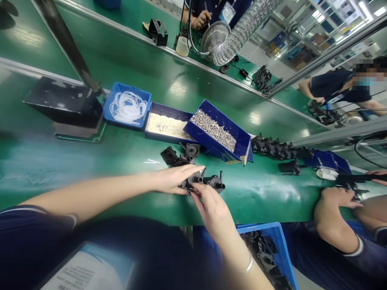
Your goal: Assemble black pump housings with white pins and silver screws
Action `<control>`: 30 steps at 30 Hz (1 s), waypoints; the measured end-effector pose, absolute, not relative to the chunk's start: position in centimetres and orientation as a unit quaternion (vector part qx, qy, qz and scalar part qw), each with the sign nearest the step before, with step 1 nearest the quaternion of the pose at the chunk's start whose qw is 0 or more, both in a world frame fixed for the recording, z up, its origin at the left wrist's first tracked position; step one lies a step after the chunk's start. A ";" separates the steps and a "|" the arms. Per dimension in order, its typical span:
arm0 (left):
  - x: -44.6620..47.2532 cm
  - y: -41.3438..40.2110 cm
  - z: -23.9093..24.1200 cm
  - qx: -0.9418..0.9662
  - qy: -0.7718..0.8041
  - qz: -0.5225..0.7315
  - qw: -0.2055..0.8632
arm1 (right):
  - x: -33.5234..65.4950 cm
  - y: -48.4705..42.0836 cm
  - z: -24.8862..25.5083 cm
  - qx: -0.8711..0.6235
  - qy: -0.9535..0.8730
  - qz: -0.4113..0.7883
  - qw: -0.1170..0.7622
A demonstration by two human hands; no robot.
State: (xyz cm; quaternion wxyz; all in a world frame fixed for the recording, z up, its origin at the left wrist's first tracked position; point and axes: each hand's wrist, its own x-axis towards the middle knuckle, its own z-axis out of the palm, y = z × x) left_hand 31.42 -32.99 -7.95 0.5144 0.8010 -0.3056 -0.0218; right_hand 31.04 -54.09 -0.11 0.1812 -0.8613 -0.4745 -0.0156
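My left hand lies on the green bench with its fingers stretched toward a small black plastic pump part, touching its left side. My right hand comes up from below and pinches the same part at its near edge. A second black part with a round nozzle sits just to the right of it. Two more black parts lie a little farther back.
Blue bins stand behind: white rings, white pellets, a tilted bin of metal screws. A black fixture sits far left. A row of black parts runs right. A co-worker's hand works at right. A blue crate stands below the bench.
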 end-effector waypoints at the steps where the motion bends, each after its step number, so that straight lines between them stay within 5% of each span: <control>1: 31.4 -33.0 -8.0 0.798 -0.306 -0.016 0.518 | 30.7 -54.4 -0.6 -0.861 -0.478 -0.023 0.176; 9: 31.3 -33.4 -7.7 0.784 -0.298 0.046 0.542 | 29.0 -55.7 -2.3 -0.857 -0.486 -0.080 0.153; 15: 29.0 -35.4 -9.3 0.836 -0.270 0.140 0.457 | 27.4 -55.3 -2.1 -0.899 -0.362 -0.118 0.217; 30: 28.9 -35.4 -10.5 0.886 -0.280 0.147 0.338 | 25.9 -53.4 -5.9 -0.923 -0.310 -0.167 0.159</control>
